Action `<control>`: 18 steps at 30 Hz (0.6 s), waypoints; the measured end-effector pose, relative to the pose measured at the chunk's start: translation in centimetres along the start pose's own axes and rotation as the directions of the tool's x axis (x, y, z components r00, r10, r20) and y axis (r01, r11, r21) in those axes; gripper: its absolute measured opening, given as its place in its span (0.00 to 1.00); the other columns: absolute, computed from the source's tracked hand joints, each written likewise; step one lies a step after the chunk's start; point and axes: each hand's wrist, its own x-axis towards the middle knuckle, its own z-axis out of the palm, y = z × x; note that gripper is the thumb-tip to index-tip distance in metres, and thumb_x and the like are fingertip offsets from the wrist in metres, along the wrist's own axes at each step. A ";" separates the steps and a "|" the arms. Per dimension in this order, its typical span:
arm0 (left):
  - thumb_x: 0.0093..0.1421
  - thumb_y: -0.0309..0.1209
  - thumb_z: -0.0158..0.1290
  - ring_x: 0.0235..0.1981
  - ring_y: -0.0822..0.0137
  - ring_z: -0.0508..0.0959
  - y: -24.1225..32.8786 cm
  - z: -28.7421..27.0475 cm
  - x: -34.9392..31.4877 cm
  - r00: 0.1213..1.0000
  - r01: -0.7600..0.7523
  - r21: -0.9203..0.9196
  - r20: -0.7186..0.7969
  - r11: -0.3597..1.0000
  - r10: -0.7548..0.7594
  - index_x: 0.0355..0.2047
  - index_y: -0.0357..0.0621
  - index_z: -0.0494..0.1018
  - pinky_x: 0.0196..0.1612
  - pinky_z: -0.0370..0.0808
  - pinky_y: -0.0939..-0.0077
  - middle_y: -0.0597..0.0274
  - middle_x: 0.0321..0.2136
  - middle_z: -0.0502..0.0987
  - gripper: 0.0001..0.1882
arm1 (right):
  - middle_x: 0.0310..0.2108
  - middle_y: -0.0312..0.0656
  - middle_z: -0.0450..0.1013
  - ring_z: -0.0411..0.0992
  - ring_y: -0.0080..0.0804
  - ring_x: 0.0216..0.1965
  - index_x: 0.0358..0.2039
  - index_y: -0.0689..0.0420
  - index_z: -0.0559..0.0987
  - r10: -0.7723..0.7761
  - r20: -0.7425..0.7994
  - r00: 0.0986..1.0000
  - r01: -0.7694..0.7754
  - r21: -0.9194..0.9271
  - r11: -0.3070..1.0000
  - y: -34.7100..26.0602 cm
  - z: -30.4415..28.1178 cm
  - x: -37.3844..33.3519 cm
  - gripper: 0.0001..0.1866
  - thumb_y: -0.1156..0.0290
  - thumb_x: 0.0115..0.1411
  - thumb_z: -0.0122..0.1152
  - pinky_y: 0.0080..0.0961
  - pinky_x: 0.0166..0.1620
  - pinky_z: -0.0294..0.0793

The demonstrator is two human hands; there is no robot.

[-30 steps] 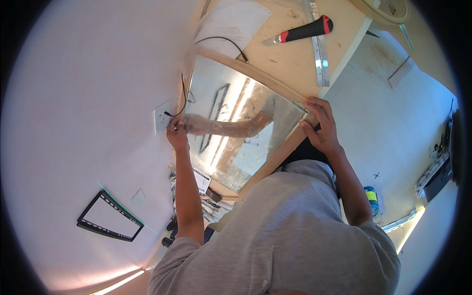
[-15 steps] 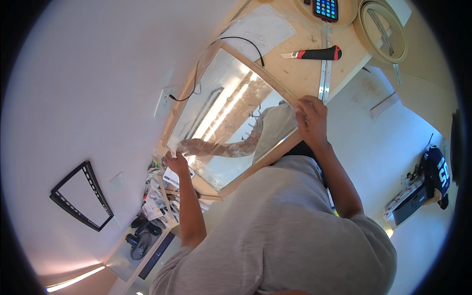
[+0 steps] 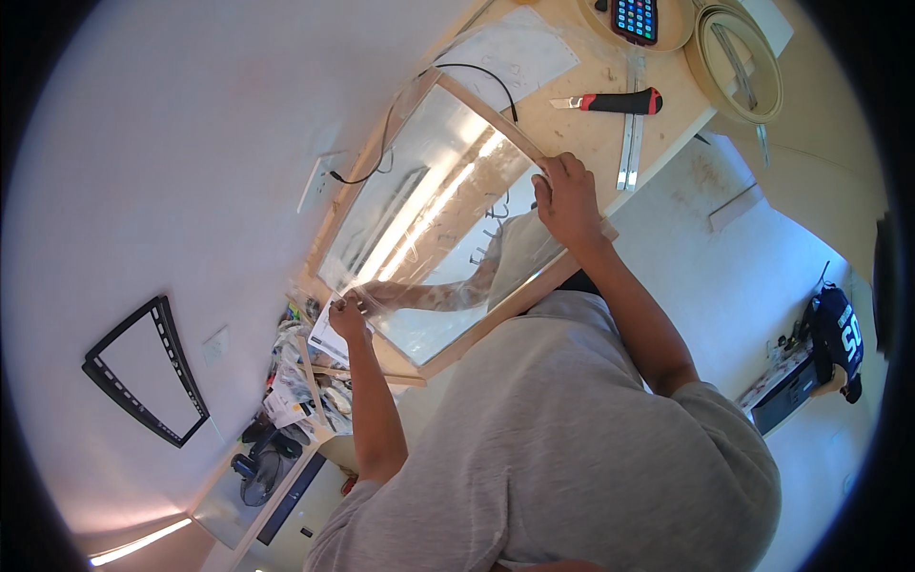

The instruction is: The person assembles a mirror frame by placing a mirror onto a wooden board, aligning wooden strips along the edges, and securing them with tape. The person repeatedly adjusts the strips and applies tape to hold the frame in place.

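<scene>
A large mirror (image 3: 419,229) with a glossy surface lies on the wooden workbench (image 3: 610,71), reflecting a lamp and my arm. Clear plastic film (image 3: 374,294) shows wrinkles at its lower left corner. There my left hand (image 3: 350,316) pinches the film's edge. My right hand (image 3: 572,205) is at the mirror's right corner, fingers curled down and thumb bent in; what lies between them is hidden. A wooden strip (image 3: 491,110) borders the mirror's far right side.
Beyond the mirror lie a black-and-red utility knife (image 3: 615,102), a metal ruler (image 3: 630,153), white paper (image 3: 510,57) and a phone (image 3: 635,21). A black cable (image 3: 386,143) crosses the far left edge. Coiled edging (image 3: 701,67) sits right; cluttered shelves (image 3: 300,381) stand left.
My right hand has moved left and away from me along the mirror's edge. The left hand stays at the lower left corner, its fingers drawn closer together. The view has shifted slightly.
</scene>
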 end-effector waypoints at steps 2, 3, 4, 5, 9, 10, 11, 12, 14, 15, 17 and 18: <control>0.63 0.25 0.61 0.24 0.63 0.81 0.3 0.3 -0.2 0.999 -0.027 0.012 -0.028 1.000 0.028 0.40 0.31 0.69 0.21 0.79 0.70 0.52 0.30 0.79 0.13 | 0.40 0.45 0.70 0.71 0.46 0.44 0.46 0.57 0.78 -0.001 -0.033 0.999 0.001 0.004 1.000 0.0 0.3 -0.1 0.13 0.72 0.60 0.62 0.44 0.47 0.69; 0.63 0.24 0.61 0.23 0.63 0.81 0.4 0.4 -0.5 0.998 -0.034 0.030 -0.050 0.999 0.036 0.40 0.31 0.69 0.21 0.79 0.70 0.52 0.30 0.79 0.13 | 0.41 0.44 0.71 0.71 0.47 0.44 0.46 0.57 0.79 0.000 -0.039 0.999 0.000 0.008 1.000 0.0 0.3 -0.2 0.13 0.72 0.60 0.62 0.44 0.46 0.69; 0.63 0.25 0.61 0.23 0.63 0.81 0.7 0.5 -0.7 0.998 -0.030 0.011 -0.046 0.999 0.031 0.40 0.31 0.69 0.21 0.79 0.70 0.52 0.30 0.78 0.13 | 0.41 0.44 0.72 0.72 0.47 0.43 0.46 0.57 0.79 0.003 -0.042 0.999 -0.002 0.012 1.000 0.0 0.4 -0.2 0.13 0.72 0.61 0.62 0.45 0.46 0.68; 0.63 0.25 0.61 0.23 0.64 0.80 0.9 0.6 -1.0 0.999 -0.025 -0.008 -0.044 1.000 0.024 0.41 0.32 0.69 0.21 0.78 0.70 0.53 0.30 0.78 0.13 | 0.41 0.43 0.72 0.72 0.46 0.43 0.46 0.57 0.79 0.002 -0.048 0.999 -0.001 0.016 1.000 0.1 0.4 -0.2 0.12 0.72 0.61 0.63 0.44 0.46 0.68; 0.63 0.25 0.61 0.22 0.64 0.80 1.5 0.9 -1.8 0.999 -0.005 -0.017 -0.051 1.000 0.005 0.42 0.32 0.68 0.20 0.78 0.70 0.53 0.31 0.77 0.14 | 0.39 0.42 0.72 0.72 0.45 0.42 0.43 0.56 0.80 0.008 -0.077 0.997 -0.003 0.059 0.998 0.3 0.6 -0.2 0.11 0.73 0.59 0.64 0.44 0.45 0.68; 0.63 0.25 0.61 0.23 0.64 0.80 1.7 1.0 -1.9 0.999 -0.012 -0.025 -0.049 1.000 0.011 0.43 0.32 0.68 0.20 0.78 0.70 0.53 0.31 0.77 0.14 | 0.38 0.41 0.71 0.72 0.45 0.41 0.42 0.56 0.81 0.004 -0.087 0.996 0.003 0.081 0.997 0.4 0.6 -0.1 0.10 0.74 0.58 0.64 0.44 0.44 0.68; 0.63 0.26 0.61 0.23 0.64 0.80 1.8 1.1 -1.9 0.999 -0.015 -0.033 -0.050 0.999 0.013 0.43 0.32 0.68 0.20 0.78 0.70 0.53 0.31 0.77 0.14 | 0.38 0.41 0.72 0.72 0.45 0.41 0.41 0.56 0.81 0.011 -0.088 0.996 -0.003 0.090 0.996 0.5 0.7 -0.1 0.10 0.74 0.58 0.64 0.44 0.44 0.68; 0.64 0.26 0.61 0.23 0.64 0.80 1.9 1.1 -1.9 0.999 -0.005 -0.029 -0.052 1.000 0.004 0.43 0.32 0.68 0.20 0.78 0.71 0.53 0.31 0.77 0.14 | 0.37 0.41 0.72 0.72 0.45 0.41 0.41 0.55 0.81 0.014 -0.089 0.996 -0.005 0.104 0.995 0.6 0.7 -0.1 0.10 0.74 0.57 0.64 0.44 0.44 0.68; 0.63 0.26 0.61 0.23 0.64 0.79 2.0 1.1 -1.9 0.999 0.005 -0.040 -0.037 0.999 -0.006 0.44 0.32 0.68 0.20 0.78 0.70 0.53 0.33 0.76 0.15 | 0.37 0.41 0.72 0.72 0.45 0.41 0.41 0.55 0.81 0.017 -0.091 0.996 -0.006 0.125 0.992 0.7 0.9 -0.1 0.10 0.75 0.57 0.64 0.43 0.44 0.68; 0.63 0.27 0.62 0.22 0.64 0.79 2.1 1.1 -1.9 0.999 0.024 -0.021 -0.041 0.999 -0.025 0.44 0.32 0.68 0.20 0.78 0.70 0.54 0.33 0.76 0.16 | 0.37 0.41 0.73 0.72 0.45 0.41 0.40 0.55 0.81 0.017 -0.092 0.996 -0.004 0.134 0.991 0.8 0.9 -0.2 0.10 0.75 0.57 0.65 0.43 0.44 0.68; 0.63 0.27 0.63 0.23 0.64 0.79 2.2 1.1 -2.0 0.999 0.023 -0.044 -0.046 0.999 -0.025 0.45 0.32 0.68 0.19 0.77 0.70 0.55 0.34 0.76 0.17 | 0.37 0.42 0.73 0.72 0.46 0.41 0.40 0.56 0.81 0.017 -0.094 0.995 -0.002 0.164 0.986 1.0 1.0 0.0 0.10 0.76 0.56 0.65 0.43 0.44 0.68; 0.63 0.27 0.63 0.24 0.65 0.79 2.3 1.1 -2.1 0.997 0.030 -0.030 -0.064 0.999 -0.032 0.46 0.32 0.68 0.19 0.77 0.70 0.55 0.35 0.75 0.18 | 0.37 0.42 0.73 0.72 0.46 0.41 0.40 0.56 0.81 0.022 -0.091 0.996 -0.005 0.186 0.983 1.1 1.1 0.0 0.10 0.77 0.56 0.65 0.43 0.44 0.69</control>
